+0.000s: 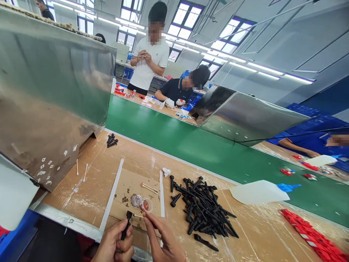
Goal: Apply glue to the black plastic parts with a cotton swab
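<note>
My left hand grips a small black plastic part upright at the bench's near edge. My right hand pinches a thin cotton swab whose tip touches the top of that part. Just beyond the hands sit a small clear cup with reddish stuff in it and a clear lid. Two more swabs lie past them. To the right lies a heap of several black plastic parts on the cardboard-covered bench.
A steel chute stands at left, another at right over the green conveyor belt. A white squeeze bottle lies on its side; red parts at far right. A few black parts lie farther back. Other people work across the belt.
</note>
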`<state>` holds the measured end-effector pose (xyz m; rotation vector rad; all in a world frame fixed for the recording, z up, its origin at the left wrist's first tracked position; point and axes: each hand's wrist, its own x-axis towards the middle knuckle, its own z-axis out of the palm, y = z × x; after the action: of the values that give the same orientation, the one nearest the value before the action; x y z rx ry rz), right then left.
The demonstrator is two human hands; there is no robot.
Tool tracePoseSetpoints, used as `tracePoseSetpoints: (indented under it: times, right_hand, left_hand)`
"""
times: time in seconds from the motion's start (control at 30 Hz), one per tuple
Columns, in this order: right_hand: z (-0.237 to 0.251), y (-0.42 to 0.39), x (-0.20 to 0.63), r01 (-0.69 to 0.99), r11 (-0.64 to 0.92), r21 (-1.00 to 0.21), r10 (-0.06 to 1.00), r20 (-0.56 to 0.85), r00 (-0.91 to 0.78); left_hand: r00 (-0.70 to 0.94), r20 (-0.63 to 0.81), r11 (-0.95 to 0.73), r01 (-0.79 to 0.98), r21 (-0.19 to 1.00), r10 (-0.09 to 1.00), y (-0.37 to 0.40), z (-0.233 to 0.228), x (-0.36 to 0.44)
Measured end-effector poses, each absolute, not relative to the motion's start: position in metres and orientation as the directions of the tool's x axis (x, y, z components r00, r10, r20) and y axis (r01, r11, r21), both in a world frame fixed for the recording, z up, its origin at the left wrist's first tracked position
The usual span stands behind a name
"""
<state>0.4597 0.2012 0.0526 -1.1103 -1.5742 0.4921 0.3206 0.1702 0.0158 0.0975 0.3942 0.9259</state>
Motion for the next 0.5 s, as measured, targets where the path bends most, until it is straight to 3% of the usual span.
tracePoseSetpoints:
  times: [0.1, 0.2, 0.5]
  right_hand:
    - [0.049, 0.204, 0.472, 0.255, 0.244, -0.936, 0.936, 0.296, 0.192]
    - [0.045, 0.214, 0.485, 0.233, 0.136, -0.963, 0.96, 0.186, 0.209]
    - [0.042, 0.225, 0.488, 0.563, 0.268, -0.781, 0.896, 0.418, 0.153]
  left_hand:
    - [0.524, -0.299, 0.595, -0.765, 0.246, 0.797, 0.17, 0.016, 0.321]
    - [0.53, -0.293, 0.598, -0.764, 0.242, 0.795, 0.17, 0.02, 0.32]
    - [0.572, -0.176, 0.597, -0.781, 0.18, 0.801, 0.164, 0.024, 0.315]
